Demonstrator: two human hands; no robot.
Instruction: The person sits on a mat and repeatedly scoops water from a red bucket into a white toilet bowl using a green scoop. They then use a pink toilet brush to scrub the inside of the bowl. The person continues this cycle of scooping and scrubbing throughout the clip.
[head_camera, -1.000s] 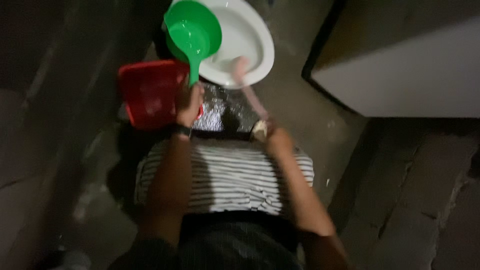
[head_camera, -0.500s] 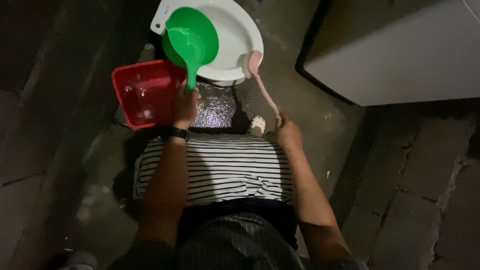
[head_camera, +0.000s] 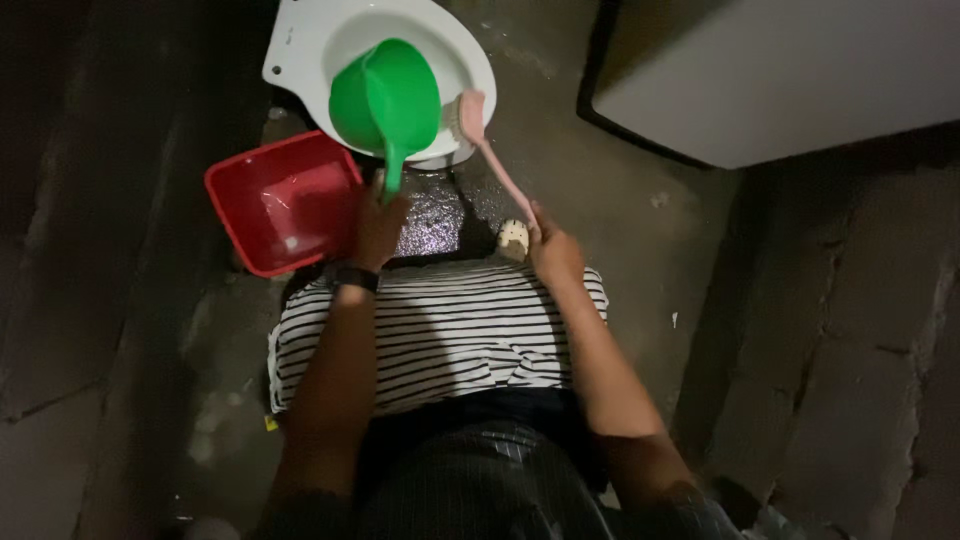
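My left hand (head_camera: 378, 225) grips the handle of a green plastic dipper (head_camera: 386, 100), tilted over the white toilet bowl (head_camera: 305, 38) at the top of the view. My right hand (head_camera: 553, 247) holds the long pink handle of a scrub brush (head_camera: 468, 115). Its bristled head rests against the right rim of the bowl, beside the dipper. A dark watch sits on my left wrist.
A red square basin (head_camera: 281, 203) with a little water stands on the floor left of the toilet. The concrete floor (head_camera: 440, 215) in front of the bowl is wet. A white cabinet or wall block (head_camera: 780, 75) rises at the upper right. Dark walls close in on both sides.
The brush head has come out of the bowl to its right rim. The dipper has tipped further over the bowl. The whole scene has shifted left in view.
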